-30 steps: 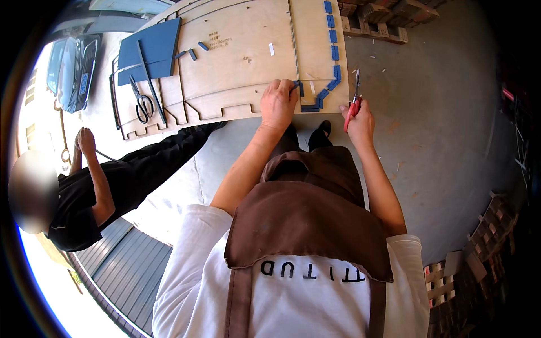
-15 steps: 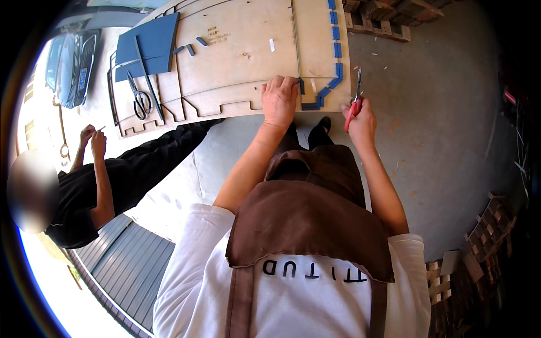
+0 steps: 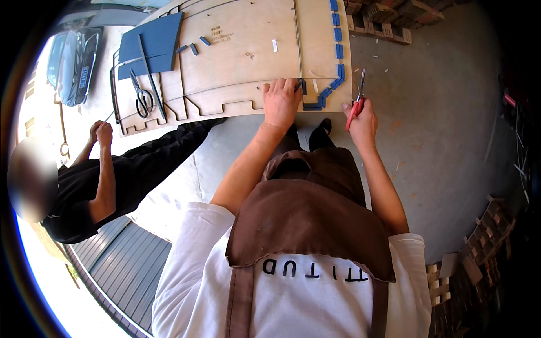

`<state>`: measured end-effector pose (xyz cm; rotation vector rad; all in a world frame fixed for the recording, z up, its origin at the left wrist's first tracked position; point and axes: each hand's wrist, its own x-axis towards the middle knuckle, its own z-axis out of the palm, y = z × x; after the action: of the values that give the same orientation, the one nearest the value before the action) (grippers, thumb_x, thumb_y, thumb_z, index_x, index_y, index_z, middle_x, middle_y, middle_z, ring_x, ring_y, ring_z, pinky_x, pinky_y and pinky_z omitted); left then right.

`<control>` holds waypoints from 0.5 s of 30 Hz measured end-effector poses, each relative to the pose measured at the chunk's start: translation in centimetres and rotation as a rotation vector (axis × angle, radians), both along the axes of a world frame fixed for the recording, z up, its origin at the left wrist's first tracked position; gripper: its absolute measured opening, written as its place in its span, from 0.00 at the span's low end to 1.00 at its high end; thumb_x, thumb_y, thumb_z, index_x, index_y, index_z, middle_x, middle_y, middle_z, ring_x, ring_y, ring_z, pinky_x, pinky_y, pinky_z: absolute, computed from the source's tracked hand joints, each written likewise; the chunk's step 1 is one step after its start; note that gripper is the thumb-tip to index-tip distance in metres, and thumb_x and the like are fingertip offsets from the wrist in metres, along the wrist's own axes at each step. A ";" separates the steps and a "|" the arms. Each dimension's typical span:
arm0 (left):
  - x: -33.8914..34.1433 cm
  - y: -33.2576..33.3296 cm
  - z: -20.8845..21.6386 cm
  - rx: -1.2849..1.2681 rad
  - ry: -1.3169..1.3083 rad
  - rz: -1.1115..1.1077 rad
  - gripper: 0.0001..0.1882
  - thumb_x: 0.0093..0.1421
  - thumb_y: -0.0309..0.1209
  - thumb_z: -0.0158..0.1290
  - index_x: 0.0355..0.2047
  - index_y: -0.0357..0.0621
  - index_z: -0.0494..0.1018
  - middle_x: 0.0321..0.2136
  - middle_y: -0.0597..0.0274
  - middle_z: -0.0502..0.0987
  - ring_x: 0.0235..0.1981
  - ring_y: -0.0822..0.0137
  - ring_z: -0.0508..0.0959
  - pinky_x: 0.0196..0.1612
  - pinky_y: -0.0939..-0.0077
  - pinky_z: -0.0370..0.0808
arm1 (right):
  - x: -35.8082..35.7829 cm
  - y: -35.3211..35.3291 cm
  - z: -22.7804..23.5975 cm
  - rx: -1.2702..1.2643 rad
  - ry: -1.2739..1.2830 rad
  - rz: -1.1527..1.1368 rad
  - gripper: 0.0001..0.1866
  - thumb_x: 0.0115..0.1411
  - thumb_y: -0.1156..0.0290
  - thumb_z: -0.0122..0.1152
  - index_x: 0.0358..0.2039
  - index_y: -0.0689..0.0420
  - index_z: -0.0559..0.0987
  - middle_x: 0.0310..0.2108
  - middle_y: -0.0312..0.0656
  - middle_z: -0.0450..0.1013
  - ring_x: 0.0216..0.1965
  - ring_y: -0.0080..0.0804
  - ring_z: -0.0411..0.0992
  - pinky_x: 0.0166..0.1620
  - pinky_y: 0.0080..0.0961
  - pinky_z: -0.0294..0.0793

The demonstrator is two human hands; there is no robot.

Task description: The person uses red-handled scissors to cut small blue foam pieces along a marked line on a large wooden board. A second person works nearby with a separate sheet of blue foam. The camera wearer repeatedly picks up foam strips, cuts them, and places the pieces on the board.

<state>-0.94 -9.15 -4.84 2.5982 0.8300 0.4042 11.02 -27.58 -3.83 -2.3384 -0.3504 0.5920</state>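
Observation:
My left hand (image 3: 282,103) rests on a plywood cutting-die board (image 3: 242,72), fingers bent and closed on a small dark-blue foam strip (image 3: 304,86) beside a thin metal blade line. Its fingertips partly cover that strip. Just off the board's right edge, my right hand (image 3: 362,122) is closed round the red handles of a pair of scissors (image 3: 357,108), whose blades point away from me. More blue foam strips (image 3: 324,97) follow the blade line between my hands and run up the board's right side.
On the board's left lie a blue foam sheet (image 3: 147,48), a long narrow strip (image 3: 151,79) and black-handled scissors (image 3: 142,100). Several small foam pieces (image 3: 194,49) lie nearby. Another person (image 3: 84,186) stands at the left. Wooden pallets (image 3: 389,22) sit beyond the board.
Both my hands stay almost in place; the view shifts slightly. At the left, the other person's hands have come closer together.

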 end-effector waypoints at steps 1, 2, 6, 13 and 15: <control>-0.2 -0.2 0.0 -0.013 -0.005 0.018 0.08 0.52 0.34 0.58 0.31 0.50 0.72 0.27 0.64 0.73 0.33 0.60 0.74 0.39 0.63 0.64 | 0.0 0.0 0.0 0.013 -0.006 -0.007 0.23 0.53 0.58 0.68 0.38 0.61 0.71 0.31 0.50 0.76 0.34 0.51 0.75 0.38 0.40 0.73; -0.4 -0.4 0.0 -0.025 -0.010 0.036 0.08 0.52 0.34 0.58 0.31 0.50 0.72 0.27 0.64 0.73 0.33 0.60 0.74 0.39 0.63 0.64 | 0.0 0.0 0.1 0.001 -0.005 0.000 0.22 0.53 0.58 0.68 0.38 0.61 0.71 0.31 0.50 0.76 0.34 0.51 0.75 0.38 0.40 0.73; -1.4 -0.6 -0.1 0.013 0.023 0.029 0.08 0.52 0.34 0.58 0.31 0.50 0.72 0.27 0.64 0.74 0.34 0.61 0.74 0.40 0.63 0.64 | 0.0 -0.4 0.4 0.001 -0.007 0.000 0.22 0.54 0.56 0.67 0.37 0.61 0.71 0.31 0.50 0.76 0.34 0.50 0.75 0.37 0.39 0.73; -2.7 -1.9 1.4 -0.108 -0.040 0.048 0.08 0.52 0.31 0.58 0.32 0.46 0.74 0.28 0.62 0.76 0.36 0.61 0.75 0.41 0.64 0.66 | -2.3 -2.0 3.7 -0.088 -0.129 0.179 0.25 0.54 0.49 0.66 0.35 0.60 0.72 0.27 0.47 0.76 0.30 0.48 0.75 0.33 0.39 0.73; -1.8 -2.6 3.3 -0.305 -0.153 0.085 0.08 0.52 0.28 0.58 0.33 0.44 0.74 0.29 0.61 0.76 0.35 0.61 0.76 0.40 0.65 0.68 | -3.6 -1.8 5.7 -0.059 -0.028 0.264 0.27 0.53 0.45 0.66 0.32 0.60 0.72 0.26 0.45 0.75 0.28 0.47 0.75 0.32 0.39 0.73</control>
<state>-2.73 -11.77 -1.54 2.2285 0.8764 0.4551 7.45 -29.40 1.84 -2.3768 -0.6697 0.7032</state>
